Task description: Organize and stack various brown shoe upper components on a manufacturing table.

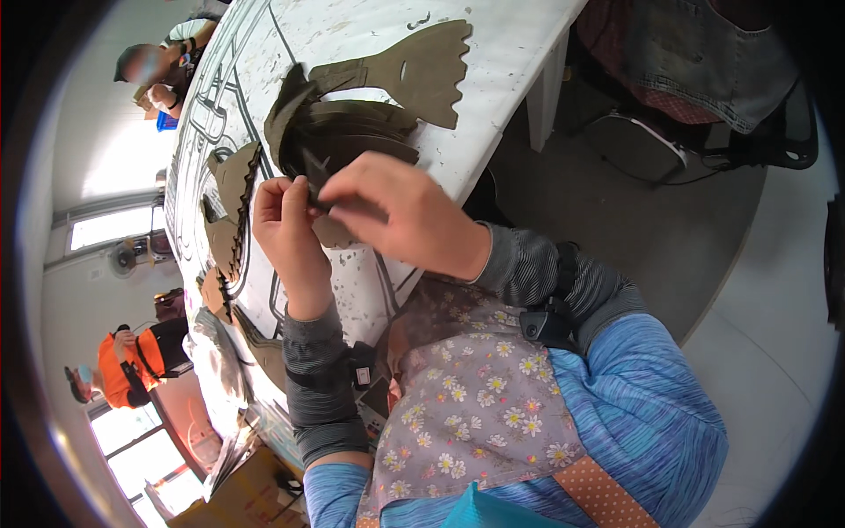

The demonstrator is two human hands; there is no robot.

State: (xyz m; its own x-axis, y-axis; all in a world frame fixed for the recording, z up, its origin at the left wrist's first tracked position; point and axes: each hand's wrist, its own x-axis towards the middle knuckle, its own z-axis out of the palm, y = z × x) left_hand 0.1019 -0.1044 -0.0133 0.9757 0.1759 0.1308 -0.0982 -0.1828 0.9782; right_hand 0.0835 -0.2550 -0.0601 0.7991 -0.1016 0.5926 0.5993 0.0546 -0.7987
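Note:
My left hand (290,233) is closed in a pinch, thumb against fingers, at the near side of a pile of olive-brown flat cut pieces (343,119). Close beside it, my right hand (396,211) bends its fingers in toward the same spot, partly smeared by motion. A narrow dark pointed thing (317,167) shows between the fingertips; its kind is too hidden to tell. Beyond the pile lies a fan-shaped olive-brown piece (431,66) with a scalloped edge and a slit. More brown pieces with toothed edges (233,189) lie left of my left hand.
The white table (493,114) bears black line drawings and dark specks. A chair with a denim garment (722,62) stands at the upper right. Two people (132,361) are off to the left, one in orange. A cardboard box (246,493) sits at the lower left.

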